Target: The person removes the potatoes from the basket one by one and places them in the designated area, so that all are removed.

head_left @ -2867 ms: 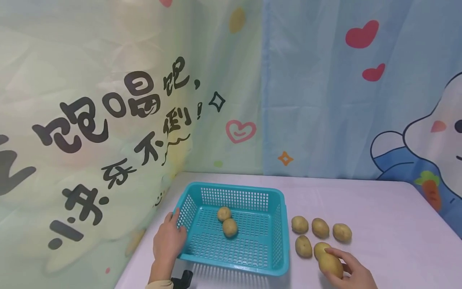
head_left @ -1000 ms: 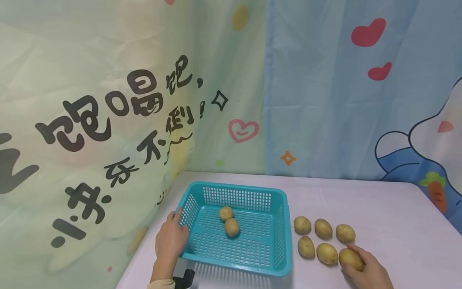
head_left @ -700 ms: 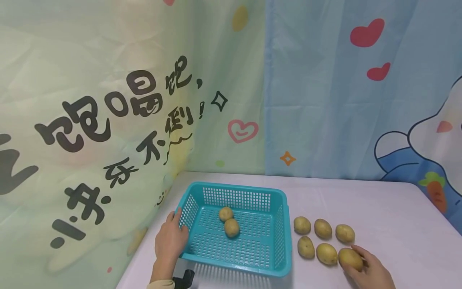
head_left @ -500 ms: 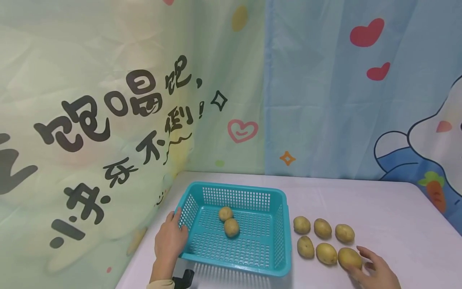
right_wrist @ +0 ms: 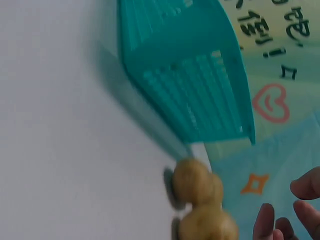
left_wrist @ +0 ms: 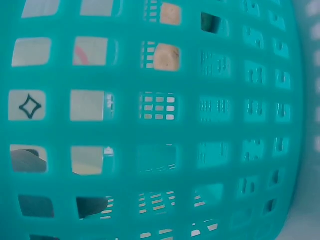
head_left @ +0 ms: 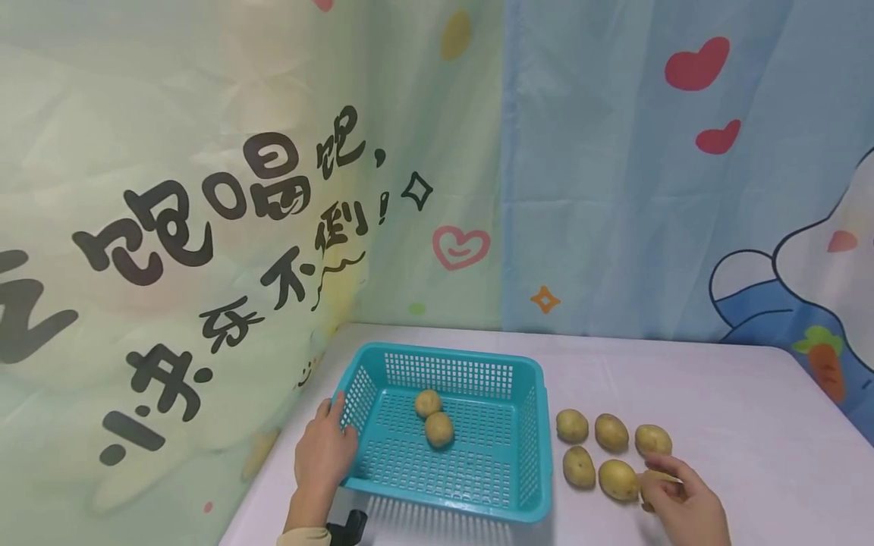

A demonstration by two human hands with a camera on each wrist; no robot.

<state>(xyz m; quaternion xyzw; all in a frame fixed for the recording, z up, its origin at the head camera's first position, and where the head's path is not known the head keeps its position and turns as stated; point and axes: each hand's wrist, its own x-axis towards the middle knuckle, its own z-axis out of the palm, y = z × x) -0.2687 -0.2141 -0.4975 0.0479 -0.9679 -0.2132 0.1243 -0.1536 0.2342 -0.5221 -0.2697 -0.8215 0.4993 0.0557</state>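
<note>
- I see the left hand [head_left: 324,452] gripping the left side of the turquoise basket [head_left: 478,464].
- My right hand [head_left: 691,502] is over the front-row end potato [head_left: 664,477], fingers parted, holding nothing; contact I can't tell.
- Two potatoes [head_left: 439,430] lie inside the basket, five other potatoes [head_left: 618,480] to its right.

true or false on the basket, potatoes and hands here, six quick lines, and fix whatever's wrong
1. The basket holds two potatoes. True.
2. The basket is red. False: it is turquoise.
3. Six potatoes lie outside it on the table. True.
4. Those six lie left of the basket in the head view. False: they lie right of it.
5. The left hand touches the basket. True.
6. The right hand is over the basket. False: it is at the right end of the nearer potato row.
</note>
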